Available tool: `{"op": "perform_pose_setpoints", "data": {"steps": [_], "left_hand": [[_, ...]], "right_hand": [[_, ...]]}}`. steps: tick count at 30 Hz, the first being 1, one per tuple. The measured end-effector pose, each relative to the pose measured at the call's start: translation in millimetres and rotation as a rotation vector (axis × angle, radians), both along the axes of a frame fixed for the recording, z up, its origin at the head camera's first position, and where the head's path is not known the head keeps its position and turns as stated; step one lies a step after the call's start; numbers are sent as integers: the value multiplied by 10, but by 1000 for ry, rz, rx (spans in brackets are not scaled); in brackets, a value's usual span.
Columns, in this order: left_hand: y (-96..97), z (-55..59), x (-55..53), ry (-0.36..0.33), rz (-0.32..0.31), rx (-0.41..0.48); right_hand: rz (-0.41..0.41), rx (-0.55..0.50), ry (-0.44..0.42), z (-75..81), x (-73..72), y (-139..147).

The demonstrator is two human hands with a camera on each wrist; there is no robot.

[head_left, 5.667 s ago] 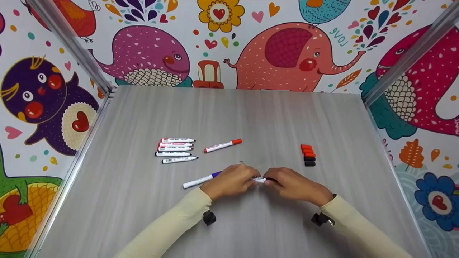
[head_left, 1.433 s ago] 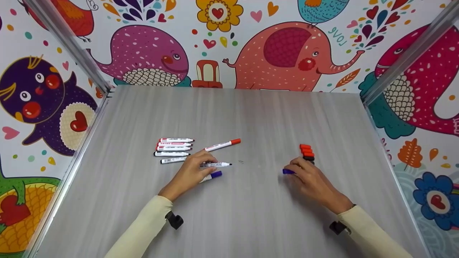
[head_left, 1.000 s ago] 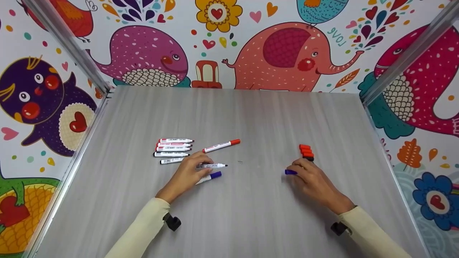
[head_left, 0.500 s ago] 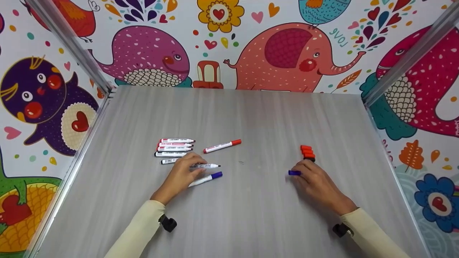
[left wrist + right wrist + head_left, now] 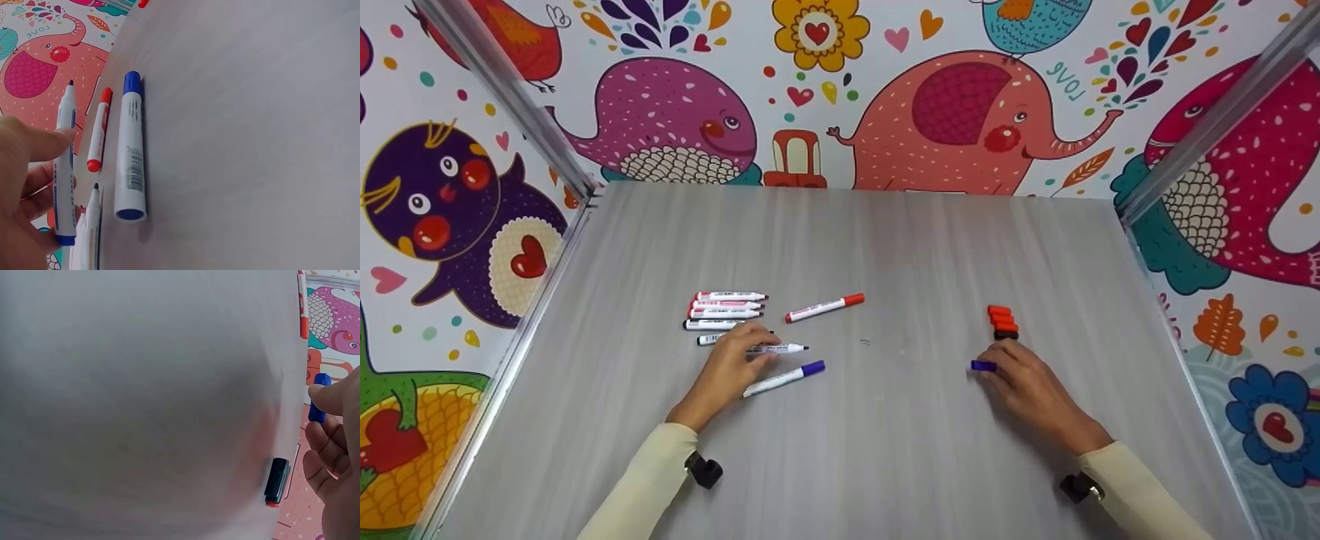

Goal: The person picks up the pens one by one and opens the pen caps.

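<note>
My left hand (image 5: 721, 372) pinches an uncapped blue marker (image 5: 65, 169) between thumb and fingers, its dark tip pointing to the right in the head view. It hovers by a row of uncapped markers (image 5: 727, 305), partly covering the nearest ones. My right hand (image 5: 1027, 382) pinches a blue marker cap (image 5: 319, 398) between thumb and fingertips. Just beyond that hand lies a short column of red caps (image 5: 1001, 318) with a black cap (image 5: 277, 481) at its near end. A capped blue marker (image 5: 784, 379) rests on the table just right of my left hand.
A capped red marker (image 5: 825, 307) lies alone, slanted, right of the marker row. Small dark strokes (image 5: 865, 342) mark the grey table (image 5: 885, 450) between the hands. Metal rails and a patterned wall (image 5: 795, 97) border the table.
The hands have parted from the table's middle: the left went left with the uncapped blue marker, the right went right with the blue cap. In the last second both drifted slightly farther apart.
</note>
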State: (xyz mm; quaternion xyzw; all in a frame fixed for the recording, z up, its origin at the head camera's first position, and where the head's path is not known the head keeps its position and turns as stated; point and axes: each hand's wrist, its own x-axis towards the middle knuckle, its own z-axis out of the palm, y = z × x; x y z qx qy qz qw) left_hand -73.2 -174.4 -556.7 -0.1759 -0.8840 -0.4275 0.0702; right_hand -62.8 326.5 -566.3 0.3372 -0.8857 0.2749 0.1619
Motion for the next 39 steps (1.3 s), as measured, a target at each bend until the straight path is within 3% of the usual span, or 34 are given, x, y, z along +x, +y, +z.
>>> {"op": "perform_pose_setpoints", "data": {"steps": [11, 32, 35, 39], "left_hand": [[-70, -38, 21, 18, 33, -31], [-218, -105, 9, 0, 111, -60], [-240, -136, -2, 23, 114, -54], [-275, -202, -13, 112, 110, -37]], "right_hand": [[-23, 6, 39, -62, 8, 75], [-94, 26, -20, -109, 25, 206], [-95, 30, -15, -124, 17, 227], [-91, 35, 8, -141, -1, 248]]}}
